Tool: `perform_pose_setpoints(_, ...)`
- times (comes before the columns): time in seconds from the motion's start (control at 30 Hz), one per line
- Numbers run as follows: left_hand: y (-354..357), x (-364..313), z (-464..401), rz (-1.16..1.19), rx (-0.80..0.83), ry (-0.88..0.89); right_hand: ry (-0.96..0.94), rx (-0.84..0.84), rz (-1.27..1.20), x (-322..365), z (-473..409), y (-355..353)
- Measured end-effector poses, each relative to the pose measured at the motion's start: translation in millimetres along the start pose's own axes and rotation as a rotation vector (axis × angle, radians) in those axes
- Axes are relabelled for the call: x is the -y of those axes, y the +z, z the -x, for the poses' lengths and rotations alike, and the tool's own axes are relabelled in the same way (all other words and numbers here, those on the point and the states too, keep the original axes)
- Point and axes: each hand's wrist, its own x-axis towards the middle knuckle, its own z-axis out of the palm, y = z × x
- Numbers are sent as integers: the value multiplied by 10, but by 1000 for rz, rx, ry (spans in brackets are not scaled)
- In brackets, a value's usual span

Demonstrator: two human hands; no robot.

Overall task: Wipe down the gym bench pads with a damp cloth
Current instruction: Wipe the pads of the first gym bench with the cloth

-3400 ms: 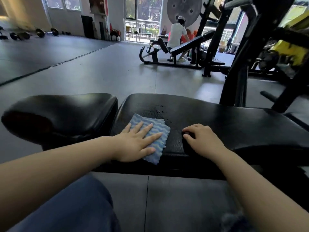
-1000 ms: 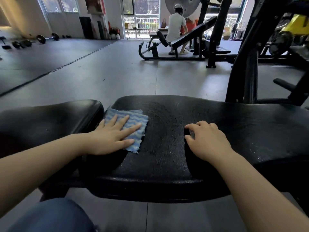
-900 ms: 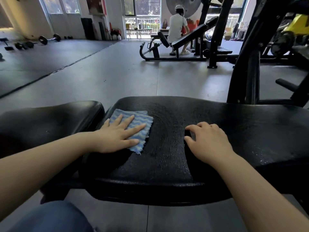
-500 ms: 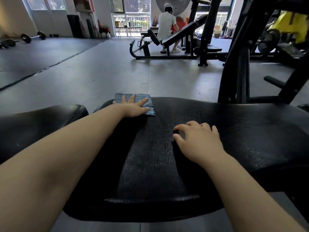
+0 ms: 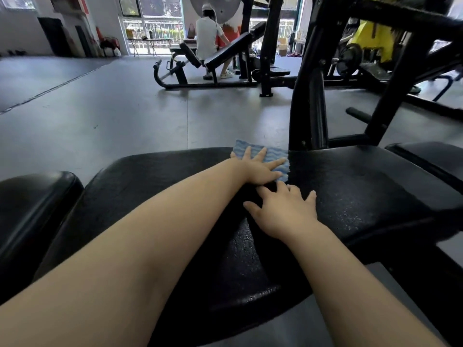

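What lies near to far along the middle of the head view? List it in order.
right hand → left hand → blue cloth → grey floor → incline bench → seated person

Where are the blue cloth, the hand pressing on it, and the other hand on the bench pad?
blue cloth (image 5: 271, 152): head view, far wavy-striped part beyond the fingers.
left hand (image 5: 259, 170): head view, back of the hand, flat on the cloth.
right hand (image 5: 286, 212): head view, back of the hand, resting on the pad.
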Motion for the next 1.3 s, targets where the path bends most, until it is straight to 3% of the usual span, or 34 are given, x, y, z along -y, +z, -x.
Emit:
perform_pose_setpoints(0.27, 28, 435, 173, 21, -50, -40, -29, -39, -17, -88, 46, 31)
perform_pose_setpoints(0.57, 320, 1677, 1057, 91, -83, -346, -99, -37, -64, -113, 155, 25)
perform_pose_setpoints(0.77, 488, 1917, 1575, 111, -82, -451, -151, -14, -87, -107, 179, 24)
perform_pose_setpoints(0.93, 529, 1467, 1748, 30, -46, -341, -193, -41, -116, -143, 264, 5)
perform_pose_setpoints(1.17, 672, 440, 2086, -121, -33, 96, -198, -84, -105, -194, 319, 16)
perform_pose_setpoints(1.3, 603, 706, 1870, -77, -32, 64, -185, -86, -91, -197, 332, 9)
